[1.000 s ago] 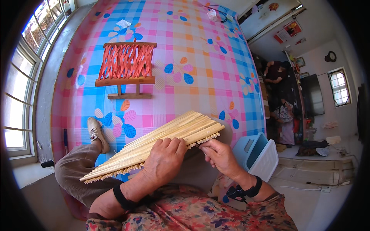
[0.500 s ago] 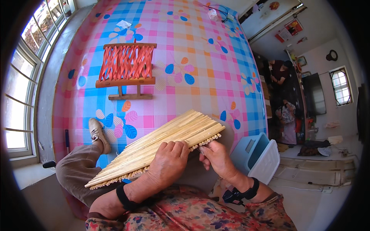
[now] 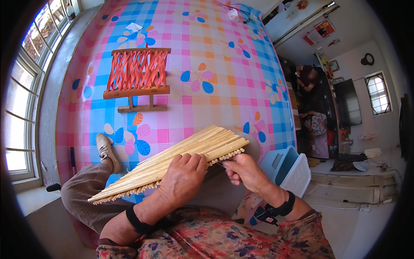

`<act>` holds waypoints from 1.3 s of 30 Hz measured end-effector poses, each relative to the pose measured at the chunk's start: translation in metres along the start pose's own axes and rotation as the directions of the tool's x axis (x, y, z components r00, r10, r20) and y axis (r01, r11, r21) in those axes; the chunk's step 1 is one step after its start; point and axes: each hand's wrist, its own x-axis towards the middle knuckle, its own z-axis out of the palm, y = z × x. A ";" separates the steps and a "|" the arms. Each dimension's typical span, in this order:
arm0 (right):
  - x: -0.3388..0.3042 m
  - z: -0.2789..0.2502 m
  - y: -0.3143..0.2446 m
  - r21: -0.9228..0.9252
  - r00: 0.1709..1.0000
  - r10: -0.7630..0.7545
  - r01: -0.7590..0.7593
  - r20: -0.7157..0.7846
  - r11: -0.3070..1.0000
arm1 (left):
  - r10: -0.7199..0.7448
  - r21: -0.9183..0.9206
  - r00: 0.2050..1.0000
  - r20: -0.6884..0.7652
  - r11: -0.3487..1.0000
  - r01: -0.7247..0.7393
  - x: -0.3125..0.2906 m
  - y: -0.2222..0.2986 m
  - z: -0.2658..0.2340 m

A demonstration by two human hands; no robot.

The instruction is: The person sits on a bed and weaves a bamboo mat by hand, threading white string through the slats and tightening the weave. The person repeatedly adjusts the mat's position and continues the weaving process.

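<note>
A panel of pale, straw-coloured stalks point(image 3: 189, 151) laid side by side slants across my lap, its cut ends showing as round tips along the near edge. My left hand point(image 3: 183, 177) lies over that edge, fingers curled onto the stalks and gripping them. Just right of it, my right hand point(image 3: 248, 172) is closed in a pinch close to the stalk ends. A thin dark line shows by its fingertips, too fine to name. The undersides of the stalks are hidden.
A wooden stool point(image 3: 137, 90) with a woven red-strap seat stands ahead on the checked floral covering point(image 3: 207, 116). To my right are a blue bin point(image 3: 276, 162) and a white lid point(image 3: 295, 175). A barred window point(image 3: 21, 112) is at left. Two people point(image 3: 310, 77) are farther right.
My right hand has drawn a little away from the stalk ends, still pinched. My left hand keeps its grip on the panel. The whole view has shifted slightly.
</note>
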 end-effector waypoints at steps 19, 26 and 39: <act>0.002 0.018 -0.006 0.161 0.999 0.054 -0.054 -0.001 0.985 | 0.038 0.054 0.999 -0.014 0.998 -0.037 -0.003 0.000 0.002; 0.000 -0.013 -0.018 -0.395 0.997 0.003 -0.035 -0.082 0.918 | -0.001 -0.010 0.999 -0.035 1.000 0.001 -0.005 -0.009 -0.017; -0.013 0.048 0.006 -0.793 0.458 -0.827 0.609 0.328 0.023 | -0.031 0.061 0.999 -0.025 0.998 0.033 -0.014 -0.028 -0.036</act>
